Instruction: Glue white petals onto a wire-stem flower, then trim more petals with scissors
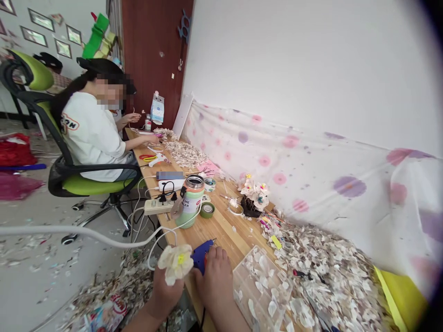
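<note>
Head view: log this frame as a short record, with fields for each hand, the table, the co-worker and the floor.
Left hand: holds a cream flower with a yellow center
Right hand: gripping a blue glue gun
Beside right hand: clear compartment box with pale petals
Table: green bottle, dark pot of flowers, heap of pale pieces
Co-worker: seated on a green chair
Floor: littered with scraps

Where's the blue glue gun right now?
In the head view, the glue gun is low centre, in the right hand, just right of the cream flower held by the left hand.
</note>
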`<control>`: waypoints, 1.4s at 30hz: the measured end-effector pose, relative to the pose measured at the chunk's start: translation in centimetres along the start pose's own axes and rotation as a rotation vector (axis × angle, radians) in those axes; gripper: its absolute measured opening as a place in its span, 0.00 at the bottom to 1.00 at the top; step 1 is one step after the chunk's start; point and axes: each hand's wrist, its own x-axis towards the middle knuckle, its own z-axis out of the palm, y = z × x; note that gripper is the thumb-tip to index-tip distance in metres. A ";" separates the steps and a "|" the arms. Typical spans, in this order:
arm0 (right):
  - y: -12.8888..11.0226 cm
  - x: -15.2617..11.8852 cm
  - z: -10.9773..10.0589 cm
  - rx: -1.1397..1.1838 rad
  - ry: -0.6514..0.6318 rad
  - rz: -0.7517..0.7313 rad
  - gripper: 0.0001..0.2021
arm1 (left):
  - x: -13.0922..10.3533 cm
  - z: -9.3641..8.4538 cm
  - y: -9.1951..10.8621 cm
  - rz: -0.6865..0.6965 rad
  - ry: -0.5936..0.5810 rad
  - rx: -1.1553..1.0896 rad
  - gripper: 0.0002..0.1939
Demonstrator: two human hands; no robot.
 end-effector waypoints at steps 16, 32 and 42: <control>1.2 0.7 0.6 -0.017 0.055 -0.038 0.10 | 2.0 -1.3 2.9 -0.113 -0.007 -0.021 0.15; 7.7 1.6 -2.6 0.550 0.486 -0.023 0.11 | -1.2 0.0 2.1 -0.100 -0.120 -0.123 0.13; 6.8 -2.3 -6.5 1.386 0.496 0.005 0.19 | 3.8 0.3 9.5 -0.998 -0.358 -1.044 0.18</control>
